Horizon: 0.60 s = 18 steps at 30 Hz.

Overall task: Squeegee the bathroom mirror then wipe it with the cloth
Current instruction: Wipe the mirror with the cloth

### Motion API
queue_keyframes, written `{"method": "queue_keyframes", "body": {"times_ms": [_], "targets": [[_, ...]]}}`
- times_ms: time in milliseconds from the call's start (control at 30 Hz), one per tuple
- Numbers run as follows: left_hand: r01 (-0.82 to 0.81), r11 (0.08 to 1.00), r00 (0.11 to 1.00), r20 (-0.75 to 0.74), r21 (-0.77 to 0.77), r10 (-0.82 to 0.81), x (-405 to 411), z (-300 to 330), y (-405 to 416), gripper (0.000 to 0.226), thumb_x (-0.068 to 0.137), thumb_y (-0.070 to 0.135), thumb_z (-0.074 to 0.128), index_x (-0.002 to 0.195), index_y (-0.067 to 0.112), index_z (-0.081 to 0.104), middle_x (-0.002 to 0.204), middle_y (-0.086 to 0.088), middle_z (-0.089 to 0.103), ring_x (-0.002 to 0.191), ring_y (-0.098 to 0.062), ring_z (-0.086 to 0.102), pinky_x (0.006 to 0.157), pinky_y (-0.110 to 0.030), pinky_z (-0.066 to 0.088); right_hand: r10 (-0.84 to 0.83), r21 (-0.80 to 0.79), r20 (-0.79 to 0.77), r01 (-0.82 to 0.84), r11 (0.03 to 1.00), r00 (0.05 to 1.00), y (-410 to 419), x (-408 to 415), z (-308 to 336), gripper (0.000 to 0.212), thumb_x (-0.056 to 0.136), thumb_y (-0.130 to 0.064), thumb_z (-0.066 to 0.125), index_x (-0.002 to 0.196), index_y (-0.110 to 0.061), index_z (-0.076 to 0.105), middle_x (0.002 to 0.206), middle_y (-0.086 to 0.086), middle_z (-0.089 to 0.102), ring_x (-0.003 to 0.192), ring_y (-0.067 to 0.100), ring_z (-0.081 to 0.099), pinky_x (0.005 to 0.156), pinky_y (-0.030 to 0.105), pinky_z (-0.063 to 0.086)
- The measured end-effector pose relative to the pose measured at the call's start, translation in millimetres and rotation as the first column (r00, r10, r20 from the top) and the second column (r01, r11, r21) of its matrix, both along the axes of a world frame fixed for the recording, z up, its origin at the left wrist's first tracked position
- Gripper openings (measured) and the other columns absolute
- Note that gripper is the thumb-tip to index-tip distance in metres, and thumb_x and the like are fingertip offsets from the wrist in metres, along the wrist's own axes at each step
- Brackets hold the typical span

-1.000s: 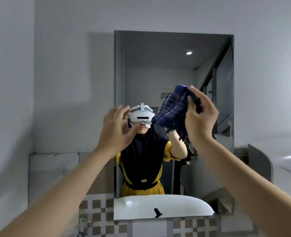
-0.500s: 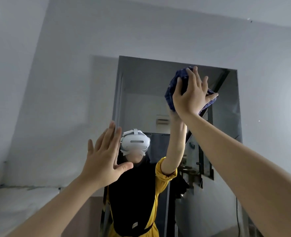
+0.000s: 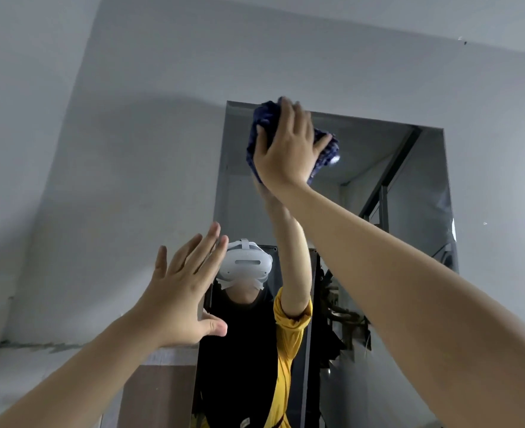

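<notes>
Right hand (image 3: 289, 149) shifted left along mirror (image 3: 409, 180) top, palm pressing bunched cloth (image 3: 262, 128), left hand (image 3: 182, 296) spread, empty

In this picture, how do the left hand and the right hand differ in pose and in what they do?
The right hand is raised high and presses a dark blue cloth on the mirror near its top edge; the left hand is lower, by the mirror's left edge. The right hand holds the cloth; the left is open, fingers spread, holding nothing. Both arms are bare.
</notes>
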<state>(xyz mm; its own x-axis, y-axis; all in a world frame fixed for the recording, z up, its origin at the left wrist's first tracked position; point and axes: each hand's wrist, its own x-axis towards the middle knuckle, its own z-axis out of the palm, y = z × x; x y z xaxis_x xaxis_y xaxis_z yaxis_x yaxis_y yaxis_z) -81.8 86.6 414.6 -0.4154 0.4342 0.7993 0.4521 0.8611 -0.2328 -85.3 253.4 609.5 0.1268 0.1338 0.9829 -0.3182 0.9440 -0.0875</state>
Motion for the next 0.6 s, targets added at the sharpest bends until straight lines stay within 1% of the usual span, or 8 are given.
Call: {"method": "queue_keyframes", "body": {"times_ms": [100,167,233,300,367,500,600], "targets": [[-0.039,0.999,0.999,-0.026,-0.021,0.038,1.7,0.3,1.2,0.128,0.062,0.079,0.054,0.135,0.027,-0.038,0.14,0.01,-0.048,0.132,-0.013,-0.036,0.103,-0.05,-0.017,-0.015,0.184,0.04,0.007,0.983,0.999,-36.9,-2.0,2.4,0.054,0.095,-0.044,0.04,0.145,-0.025,0.032,0.154,0.002,0.03,0.143,0.025,0.023,0.111,0.062,0.005],[-0.053,0.998,0.998,-0.024,-0.035,0.052,0.9,-0.4,0.5,0.126,0.062,0.08,0.051,0.133,0.028,-0.039,0.139,0.01,-0.049,0.132,-0.014,-0.037,0.103,-0.05,-0.017,-0.041,0.305,0.023,0.032,0.952,0.999,-47.6,-4.3,-0.1,0.051,0.094,-0.041,0.043,0.142,-0.028,0.038,0.153,0.002,0.032,0.142,0.027,0.025,0.11,0.065,0.006],[-0.036,0.999,0.999,-0.024,-0.033,0.036,-1.2,-0.6,-1.4,0.126,0.059,0.083,0.049,0.136,0.028,-0.035,0.142,0.01,-0.045,0.134,-0.014,-0.033,0.103,-0.052,-0.014,-0.059,0.395,-0.004,0.055,0.917,0.998,-42.4,-5.6,-0.4,0.048,0.091,-0.038,0.047,0.139,-0.029,0.044,0.151,0.002,0.036,0.141,0.027,0.028,0.109,0.066,0.009],[-0.064,0.996,0.997,-0.044,-0.058,0.061,-3.8,-0.7,-4.2,0.126,0.056,0.086,0.045,0.14,0.026,-0.028,0.147,0.008,-0.038,0.136,-0.015,-0.027,0.103,-0.055,-0.008,-0.053,0.448,-0.019,0.056,0.893,0.998,-27.3,-4.3,1.6,0.048,0.089,-0.036,0.049,0.137,-0.029,0.047,0.149,0.002,0.04,0.139,0.028,0.032,0.109,0.067,0.011],[-0.09,0.993,0.995,-0.056,-0.077,0.086,-6.2,-0.3,-5.4,0.127,0.054,0.089,0.041,0.143,0.024,-0.022,0.151,0.006,-0.033,0.137,-0.017,-0.023,0.103,-0.057,-0.004,-0.048,0.43,-0.034,0.058,0.901,0.998,-5.4,-2.0,4.5,0.049,0.087,-0.035,0.05,0.136,-0.03,0.048,0.148,0.002,0.042,0.137,0.029,0.035,0.109,0.067,0.013],[-0.04,0.999,0.999,0.02,-0.032,0.04,-4.0,0.6,-3.9,0.127,0.053,0.084,0.046,0.136,0.031,-0.034,0.143,0.012,-0.043,0.135,-0.016,-0.034,0.104,-0.051,-0.015,-0.055,0.256,-0.051,0.067,0.965,0.997,58.9,4.7,11.3,0.051,0.086,-0.037,0.049,0.136,-0.032,0.047,0.149,-0.001,0.041,0.136,0.028,0.037,0.109,0.063,0.015],[-0.046,0.999,0.998,0.033,-0.028,0.047,-1.2,0.3,-2.3,0.127,0.053,0.083,0.048,0.134,0.032,-0.037,0.142,0.013,-0.045,0.134,-0.017,-0.034,0.104,-0.05,-0.017,-0.08,0.154,-0.045,0.086,0.984,0.996,111.9,11.3,12.1,0.05,0.087,-0.04,0.047,0.137,-0.032,0.045,0.149,-0.002,0.041,0.135,0.027,0.038,0.112,0.061,0.015]]}}
